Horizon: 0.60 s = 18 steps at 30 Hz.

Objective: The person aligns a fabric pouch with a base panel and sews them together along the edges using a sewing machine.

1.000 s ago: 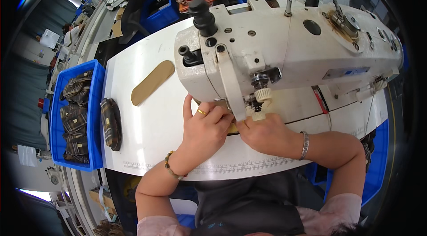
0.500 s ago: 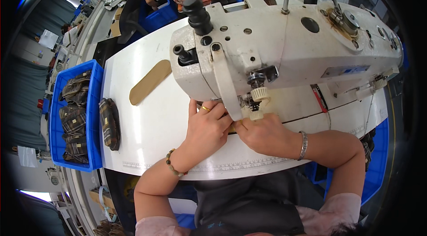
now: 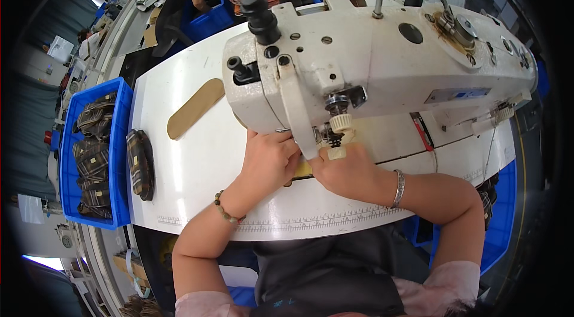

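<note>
White table [image 3: 197, 182], left hand [image 3: 267, 158] now farther under sewing machine [image 3: 371, 54], right hand [image 3: 347, 175] beside, each grip indiscernible

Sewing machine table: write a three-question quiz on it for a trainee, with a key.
1. True or false: the left hand and the right hand are both at the sewing machine, and neither touches the tan oblong piece.
2. Which wrist wears the silver-coloured bracelet? A) left; B) right; C) both.
3. Fill in: several plaid items lie inside the blue ____, left of the white tabletop.

Key: 1. True. 2. B. 3. bin.
</note>
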Each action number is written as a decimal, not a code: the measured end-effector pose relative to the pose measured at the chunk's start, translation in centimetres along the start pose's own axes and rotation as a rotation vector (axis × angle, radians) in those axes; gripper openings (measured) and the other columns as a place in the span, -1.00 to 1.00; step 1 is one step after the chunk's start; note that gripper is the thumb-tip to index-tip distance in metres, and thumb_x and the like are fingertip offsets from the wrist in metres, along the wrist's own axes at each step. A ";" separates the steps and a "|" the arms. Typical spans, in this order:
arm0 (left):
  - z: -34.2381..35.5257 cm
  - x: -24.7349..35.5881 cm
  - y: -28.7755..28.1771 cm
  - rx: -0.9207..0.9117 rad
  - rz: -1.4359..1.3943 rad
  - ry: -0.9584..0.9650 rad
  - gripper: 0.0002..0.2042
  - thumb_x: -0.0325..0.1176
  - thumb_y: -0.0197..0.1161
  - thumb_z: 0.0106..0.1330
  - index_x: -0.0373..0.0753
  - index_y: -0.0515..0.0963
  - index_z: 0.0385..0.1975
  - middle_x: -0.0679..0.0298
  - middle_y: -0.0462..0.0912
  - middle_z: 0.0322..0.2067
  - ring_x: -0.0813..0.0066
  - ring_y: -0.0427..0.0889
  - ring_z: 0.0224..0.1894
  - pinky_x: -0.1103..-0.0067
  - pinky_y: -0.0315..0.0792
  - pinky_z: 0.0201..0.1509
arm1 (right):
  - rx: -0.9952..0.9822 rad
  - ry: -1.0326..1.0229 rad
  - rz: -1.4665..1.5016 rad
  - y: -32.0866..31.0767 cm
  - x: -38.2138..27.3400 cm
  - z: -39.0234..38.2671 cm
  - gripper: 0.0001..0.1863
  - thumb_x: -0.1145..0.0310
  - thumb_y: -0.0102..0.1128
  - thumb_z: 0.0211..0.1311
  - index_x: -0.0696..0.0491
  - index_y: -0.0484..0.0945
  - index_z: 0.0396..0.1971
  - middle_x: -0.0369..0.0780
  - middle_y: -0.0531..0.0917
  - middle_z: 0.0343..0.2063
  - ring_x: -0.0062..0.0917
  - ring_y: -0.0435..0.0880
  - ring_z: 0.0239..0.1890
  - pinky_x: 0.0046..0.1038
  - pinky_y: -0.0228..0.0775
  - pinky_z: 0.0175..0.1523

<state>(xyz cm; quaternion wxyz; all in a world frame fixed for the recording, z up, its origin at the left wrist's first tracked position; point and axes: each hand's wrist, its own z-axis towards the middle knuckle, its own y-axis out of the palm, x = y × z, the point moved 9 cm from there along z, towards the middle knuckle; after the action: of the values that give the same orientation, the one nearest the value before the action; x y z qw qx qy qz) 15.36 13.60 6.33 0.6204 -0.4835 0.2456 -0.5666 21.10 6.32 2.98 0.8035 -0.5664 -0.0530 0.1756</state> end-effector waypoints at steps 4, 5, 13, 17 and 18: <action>0.2 -0.6 0.2 0.032 -0.040 0.010 -0.89 -0.46 0.41 0.11 -0.26 0.60 -0.58 0.20 0.64 -0.55 0.15 0.58 -0.57 0.31 0.36 -0.47 | 0.025 0.000 0.017 0.2 0.4 0.3 -0.95 0.41 0.24 -0.11 0.05 0.62 -0.58 -0.24 0.54 -0.74 -0.42 0.62 -0.64 -0.36 0.39 -0.57; 0.2 -0.5 0.0 0.047 -0.040 0.031 -0.87 -0.46 0.41 0.11 -0.29 0.59 -0.59 0.18 0.63 -0.55 0.13 0.59 -0.57 0.30 0.38 -0.50 | 0.026 -0.006 0.023 0.1 0.4 0.3 -0.95 0.41 0.25 -0.12 0.04 0.62 -0.59 -0.24 0.54 -0.73 -0.42 0.63 -0.62 -0.36 0.40 -0.56; 0.0 -1.5 -1.2 -0.106 -0.106 -0.001 -0.86 -0.49 0.39 0.10 -0.23 0.66 -0.32 0.12 0.67 -0.48 0.10 0.64 -0.50 0.34 0.47 -0.43 | 0.042 0.010 0.029 -0.5 0.7 0.1 -0.95 0.39 0.25 -0.13 0.02 0.65 -0.63 -0.23 0.55 -0.71 -0.42 0.64 -0.58 -0.34 0.42 -0.54; -0.1 -1.8 -0.7 -0.118 -0.094 0.039 -0.84 -0.48 0.39 0.15 -0.23 0.67 -0.26 0.10 0.68 -0.50 0.14 0.66 -0.52 0.37 0.49 -0.44 | 0.045 0.031 0.043 -0.7 0.7 0.3 -0.93 0.38 0.26 -0.11 0.02 0.67 -0.61 -0.20 0.57 -0.69 -0.41 0.65 -0.58 -0.34 0.42 -0.54; -0.1 -2.0 -0.5 -0.117 -0.094 0.041 -0.84 -0.48 0.39 0.15 -0.23 0.67 -0.26 0.10 0.68 -0.50 0.14 0.66 -0.52 0.37 0.49 -0.44 | 0.064 0.047 0.039 -0.9 0.8 0.2 -0.93 0.38 0.25 -0.11 0.02 0.68 -0.61 -0.20 0.57 -0.68 -0.40 0.65 -0.58 -0.34 0.42 -0.54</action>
<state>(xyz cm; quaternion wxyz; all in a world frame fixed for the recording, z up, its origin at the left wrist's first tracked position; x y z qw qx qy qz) 14.60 15.52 6.25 0.5585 -0.5182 0.2681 -0.5896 22.00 6.56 3.76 0.8185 -0.5454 -0.0173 0.1796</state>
